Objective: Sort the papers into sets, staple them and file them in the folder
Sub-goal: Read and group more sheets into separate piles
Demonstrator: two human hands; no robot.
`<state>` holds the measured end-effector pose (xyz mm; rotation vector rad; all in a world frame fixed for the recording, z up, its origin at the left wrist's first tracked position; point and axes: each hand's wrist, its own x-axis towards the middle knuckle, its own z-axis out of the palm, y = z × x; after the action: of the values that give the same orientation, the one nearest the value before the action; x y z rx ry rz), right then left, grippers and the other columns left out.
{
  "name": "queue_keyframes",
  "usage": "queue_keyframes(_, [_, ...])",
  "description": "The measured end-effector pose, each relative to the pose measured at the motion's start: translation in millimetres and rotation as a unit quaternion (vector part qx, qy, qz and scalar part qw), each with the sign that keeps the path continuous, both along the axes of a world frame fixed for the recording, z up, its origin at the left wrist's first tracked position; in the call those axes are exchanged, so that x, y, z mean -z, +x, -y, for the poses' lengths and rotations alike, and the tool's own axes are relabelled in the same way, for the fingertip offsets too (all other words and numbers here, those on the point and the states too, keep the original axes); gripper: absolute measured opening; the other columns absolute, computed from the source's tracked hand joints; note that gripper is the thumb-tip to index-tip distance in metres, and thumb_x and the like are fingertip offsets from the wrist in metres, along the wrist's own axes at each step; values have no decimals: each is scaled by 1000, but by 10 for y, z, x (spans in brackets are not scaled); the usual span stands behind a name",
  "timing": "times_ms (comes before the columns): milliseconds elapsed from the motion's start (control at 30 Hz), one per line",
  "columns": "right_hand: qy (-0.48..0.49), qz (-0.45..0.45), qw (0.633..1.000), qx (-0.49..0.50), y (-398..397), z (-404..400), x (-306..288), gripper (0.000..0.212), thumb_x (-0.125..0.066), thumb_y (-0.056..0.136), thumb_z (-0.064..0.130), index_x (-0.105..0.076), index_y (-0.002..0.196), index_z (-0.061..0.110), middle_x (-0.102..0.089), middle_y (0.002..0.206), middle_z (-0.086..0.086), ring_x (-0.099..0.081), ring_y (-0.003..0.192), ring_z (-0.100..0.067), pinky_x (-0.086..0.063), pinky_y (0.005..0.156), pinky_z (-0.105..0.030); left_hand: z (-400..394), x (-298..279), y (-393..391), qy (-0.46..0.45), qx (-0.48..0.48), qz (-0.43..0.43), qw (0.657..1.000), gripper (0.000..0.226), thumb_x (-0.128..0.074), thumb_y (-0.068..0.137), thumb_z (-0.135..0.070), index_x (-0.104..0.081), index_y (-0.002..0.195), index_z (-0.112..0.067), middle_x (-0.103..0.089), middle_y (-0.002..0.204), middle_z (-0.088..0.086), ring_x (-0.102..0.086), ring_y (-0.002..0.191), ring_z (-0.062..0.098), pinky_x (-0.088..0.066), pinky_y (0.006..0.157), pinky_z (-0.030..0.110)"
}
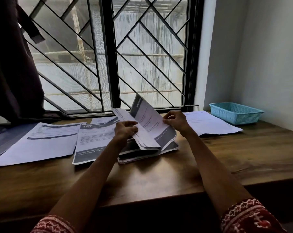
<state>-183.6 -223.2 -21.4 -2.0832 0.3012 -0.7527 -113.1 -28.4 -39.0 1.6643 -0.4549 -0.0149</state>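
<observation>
Papers, print blurred, hands gripping

My wooden table and the papers spread on it

A stack of papers lies mid-table; two printed sheets lie toward its left edge, another sheet right of the stack, and a blue basket sits in the far right corner.
</observation>
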Motion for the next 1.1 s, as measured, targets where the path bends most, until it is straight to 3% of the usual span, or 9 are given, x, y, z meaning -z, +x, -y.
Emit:
queue_keyframes(100, [-17,-5,1000,9,-26,86,7,17,-68,81,4,-59,70,14,-65,87,-9,-58,81,-15,-44,71,-25,35,-108,-40,24,-24,10,999,33,-63,76,10,-65,108,3,-65,80,13,-57,54,9,-47,44,10])
queue_keyframes(233, [-6,49,998,35,-79,203,-214,9,-68,79,-1,-67,88,-1,-62,83,-9,-58,80,-18,-41,57,-13,131,-305,-87,76,-45,16,996,34,-63,74,10,-66,107,1,-66,87,20,-56,54,15,-47,38,15])
queue_keyframes(300, [7,104,990,96,-151,296,-412,9,-67,79,-1,-68,88,-1,-63,81,-9,-58,71,-16,-38,51,-8,213,-362,-136,112,-47,21,992,42,-63,74,9,-60,116,1,-64,93,23,-63,63,25,-54,47,24])
queue_keyframes(400, [16,231,944,235,-255,400,-686,12,-60,82,9,-68,87,2,-71,87,-11,-66,81,-22,-46,71,-24,361,-306,-210,143,-21,22,989,80,-70,81,-14,-22,144,-8,-50,128,21,-63,87,30,-58,67,37])
queue_keyframes(500, [13,314,902,297,-335,373,-806,13,-54,86,9,-65,88,2,-71,89,-15,-66,86,-29,-38,70,-23,437,-195,-254,141,49,-41,988,98,-58,85,-49,8,148,-14,-52,127,25,-65,76,33,-57,64,40])
queue_keyframes(667, [56,370,868,328,-346,338,-668,15,-54,88,9,-63,94,-1,-70,92,-16,-65,88,-29,-31,66,-12,170,-178,-161,339,44,139,930,77,-71,78,-43,-38,138,-7,-60,124,15,-57,114,26,-44,97,30])
queue_keyframes(800, [66,349,880,316,-280,276,-523,14,-55,88,10,-64,93,0,-69,93,-16,-64,89,-29,-30,65,-14,-111,-172,-158,508,126,108,845,94,-77,73,-40,-25,146,-14,-36,147,10,-37,133,24,-30,111,31])
queue_keyframes(933, [74,305,907,279,-223,214,-445,16,-54,88,14,-64,93,3,-70,94,-13,-64,91,-27,-37,71,-19,-233,-126,-151,521,139,111,835,74,-70,82,-31,-33,143,-12,-41,143,10,-39,130,23,-33,107,28])
queue_keyframes(1100, [103,262,924,259,-202,125,-325,19,-55,87,15,-65,95,1,-69,95,-13,-63,92,-27,-37,70,-22,-205,-9,-226,548,79,212,806,45,-52,91,-21,-44,135,-17,-53,129,17,-48,120,30,-38,95,30])
